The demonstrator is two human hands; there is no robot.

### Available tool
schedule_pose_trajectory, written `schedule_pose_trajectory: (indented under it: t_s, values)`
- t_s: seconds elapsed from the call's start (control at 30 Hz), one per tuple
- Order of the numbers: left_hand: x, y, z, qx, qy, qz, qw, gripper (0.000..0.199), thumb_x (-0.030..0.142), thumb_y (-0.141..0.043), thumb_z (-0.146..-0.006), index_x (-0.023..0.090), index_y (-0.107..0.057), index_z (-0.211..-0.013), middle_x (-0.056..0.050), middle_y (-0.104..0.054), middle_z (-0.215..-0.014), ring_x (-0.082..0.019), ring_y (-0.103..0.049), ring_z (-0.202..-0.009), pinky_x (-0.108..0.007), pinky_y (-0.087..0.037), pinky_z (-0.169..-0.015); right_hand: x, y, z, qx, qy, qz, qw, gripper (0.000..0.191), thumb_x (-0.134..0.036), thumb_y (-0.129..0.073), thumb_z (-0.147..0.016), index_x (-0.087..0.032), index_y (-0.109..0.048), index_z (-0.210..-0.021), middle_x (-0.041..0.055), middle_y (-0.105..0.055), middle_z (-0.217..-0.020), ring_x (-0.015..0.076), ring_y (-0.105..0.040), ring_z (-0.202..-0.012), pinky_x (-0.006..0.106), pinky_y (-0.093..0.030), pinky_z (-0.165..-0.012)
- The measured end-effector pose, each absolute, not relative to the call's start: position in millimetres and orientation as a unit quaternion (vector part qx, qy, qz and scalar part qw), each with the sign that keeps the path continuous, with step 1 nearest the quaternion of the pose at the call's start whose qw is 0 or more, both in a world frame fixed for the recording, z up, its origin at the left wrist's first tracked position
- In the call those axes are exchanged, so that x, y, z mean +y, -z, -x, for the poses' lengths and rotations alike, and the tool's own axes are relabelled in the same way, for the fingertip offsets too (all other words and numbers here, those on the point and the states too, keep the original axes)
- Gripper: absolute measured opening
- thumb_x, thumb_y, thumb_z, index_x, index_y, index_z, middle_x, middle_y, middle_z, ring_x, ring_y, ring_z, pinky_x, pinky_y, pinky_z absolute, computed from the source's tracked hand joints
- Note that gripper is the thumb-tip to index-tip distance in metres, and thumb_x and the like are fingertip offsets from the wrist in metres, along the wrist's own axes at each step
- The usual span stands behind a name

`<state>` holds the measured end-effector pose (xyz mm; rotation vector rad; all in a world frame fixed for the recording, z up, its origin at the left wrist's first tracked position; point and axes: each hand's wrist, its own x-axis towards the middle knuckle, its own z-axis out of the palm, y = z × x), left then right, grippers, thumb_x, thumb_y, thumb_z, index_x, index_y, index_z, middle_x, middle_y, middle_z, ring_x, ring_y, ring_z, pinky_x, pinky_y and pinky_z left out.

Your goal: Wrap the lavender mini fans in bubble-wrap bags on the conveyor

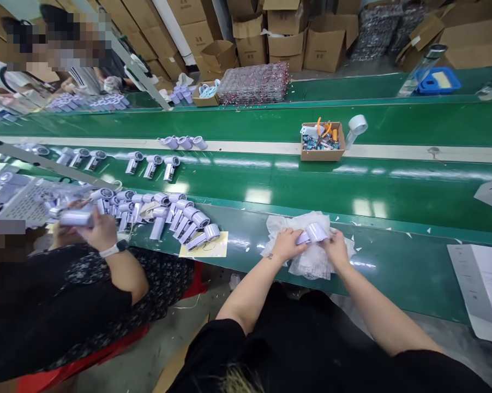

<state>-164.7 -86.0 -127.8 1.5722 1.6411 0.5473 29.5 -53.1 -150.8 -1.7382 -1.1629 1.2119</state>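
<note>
A lavender handheld fan with a round barrel head lies over crumpled, translucent plastic wrapping at the bench edge in front of me. My left hand is closed around its handle on the left side. On the other side, my right hand has curled fingers against the right edge of the head, just above the wrapping; its fingertips are partly hidden. Left of me, several similar fans are heaped on the bench, the nearest resting on a yellow paper sheet.
A co-worker's hand on the left holds another lavender fan. More fans stand in rows on the green conveyor. Across it are a small cardboard box of parts and a white fan. A white folder lies at right.
</note>
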Motion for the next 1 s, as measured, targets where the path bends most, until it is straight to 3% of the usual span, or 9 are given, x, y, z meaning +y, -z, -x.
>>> schedule_pose_trajectory:
  t_s: [0.1, 0.17, 0.33, 0.5, 0.6, 0.77, 0.83, 0.93, 1.0]
  values:
    - [-90.0, 124.6, 145.5, 0.667, -0.169, -0.629, 0.363, 0.055, 0.041, -0.065, -0.073, 0.022, -0.053, -0.124, -0.014, -0.053, -0.109, -0.034, -0.040, -0.112, -0.049, -0.025, -0.100, -62.7, 124.4, -55.7, -0.454, -0.408, 0.698, 0.374, 0.042, -0.041, -0.059, -0.071, -0.018, -0.050, -0.104, 0.0085, -0.064, -0.089, 0.0257, -0.061, -0.082, 0.047, -0.048, -0.078]
    - [-95.5, 120.9, 143.9, 0.664, -0.207, -0.614, 0.374, 0.049, 0.039, -0.063, -0.076, 0.022, -0.055, -0.121, -0.014, -0.054, -0.107, -0.033, -0.041, -0.111, -0.048, -0.024, -0.101, -72.4, 107.4, -66.1, -0.532, -0.349, 0.670, 0.382, 0.033, -0.038, -0.056, -0.076, -0.020, -0.053, -0.105, 0.0122, -0.062, -0.104, 0.0285, -0.057, -0.099, 0.051, -0.041, -0.091]
    - [-111.9, 117.8, 182.5, 0.774, -0.356, -0.432, 0.296, 0.027, 0.031, -0.048, -0.086, 0.022, -0.060, -0.108, -0.012, -0.054, -0.107, -0.027, -0.043, -0.110, -0.040, -0.026, -0.101, -90.5, 110.7, -51.1, -0.887, -0.236, 0.362, 0.160, 0.026, -0.032, -0.055, -0.082, -0.028, -0.064, -0.105, 0.0064, -0.050, -0.136, 0.0357, -0.034, -0.130, 0.059, -0.025, -0.105]
    - [-107.5, 135.4, 206.1, 0.850, -0.293, -0.296, 0.322, 0.025, 0.027, -0.072, -0.063, 0.019, -0.061, -0.084, -0.009, -0.053, -0.100, -0.029, -0.041, -0.111, -0.040, -0.029, -0.097, -86.7, 147.4, -51.2, -0.926, -0.119, 0.342, 0.108, 0.029, -0.033, -0.054, -0.083, -0.026, -0.066, -0.108, 0.0056, -0.046, -0.140, 0.0393, -0.016, -0.137, 0.061, -0.022, -0.105]
    - [-106.0, 141.0, 209.9, 0.839, -0.342, -0.267, 0.327, 0.014, 0.026, -0.066, -0.068, 0.019, -0.054, -0.072, -0.005, -0.053, -0.091, -0.023, -0.046, -0.103, -0.035, -0.034, -0.092, -83.5, 148.7, -59.5, -0.934, -0.118, 0.324, 0.099, 0.029, -0.030, -0.054, -0.083, -0.027, -0.065, -0.109, 0.0041, -0.044, -0.142, 0.0387, -0.016, -0.137, 0.063, -0.019, -0.106]
    - [-119.3, 118.0, 229.8, 0.799, -0.454, -0.201, 0.340, 0.015, 0.034, -0.049, -0.081, 0.021, -0.044, -0.086, 0.003, -0.050, -0.078, -0.011, -0.051, -0.074, -0.025, -0.043, -0.073, -89.3, 114.5, -52.1, -0.914, -0.210, 0.309, 0.157, 0.026, -0.027, -0.054, -0.082, -0.025, -0.063, -0.106, 0.0084, -0.048, -0.137, 0.0373, -0.023, -0.136, 0.065, -0.013, -0.106]
    - [-123.8, 99.9, 224.4, 0.773, -0.493, -0.195, 0.348, 0.020, 0.035, -0.051, -0.079, 0.021, -0.042, -0.091, 0.003, -0.051, -0.078, -0.010, -0.052, -0.070, -0.024, -0.044, -0.069, -89.3, 93.1, -41.0, -0.858, -0.315, 0.335, 0.228, 0.034, -0.031, -0.056, -0.082, -0.026, -0.055, -0.116, 0.0106, -0.051, -0.133, 0.0325, -0.032, -0.132, 0.058, -0.025, -0.106]
    - [-130.1, 70.2, 194.7, 0.678, -0.538, -0.253, 0.433, 0.028, 0.032, -0.060, -0.074, 0.021, -0.045, -0.094, 0.003, -0.055, -0.077, -0.009, -0.053, -0.068, -0.022, -0.044, -0.068, -78.3, 59.2, -20.6, -0.701, -0.525, 0.386, 0.289, 0.069, -0.041, -0.064, -0.076, -0.027, -0.031, -0.135, 0.0126, -0.043, -0.137, 0.0276, -0.044, -0.123, 0.045, -0.045, -0.093]
    - [-136.5, 51.9, 172.5, 0.604, -0.540, -0.312, 0.496, 0.029, 0.031, -0.065, -0.072, 0.019, -0.050, -0.094, 0.002, -0.056, -0.076, -0.009, -0.052, -0.067, -0.021, -0.042, -0.066, -66.1, 40.3, -10.5, -0.611, -0.632, 0.392, 0.272, 0.069, -0.046, -0.068, -0.072, -0.025, -0.037, -0.129, 0.0113, -0.054, -0.124, 0.0256, -0.056, -0.106, 0.039, -0.050, -0.081]
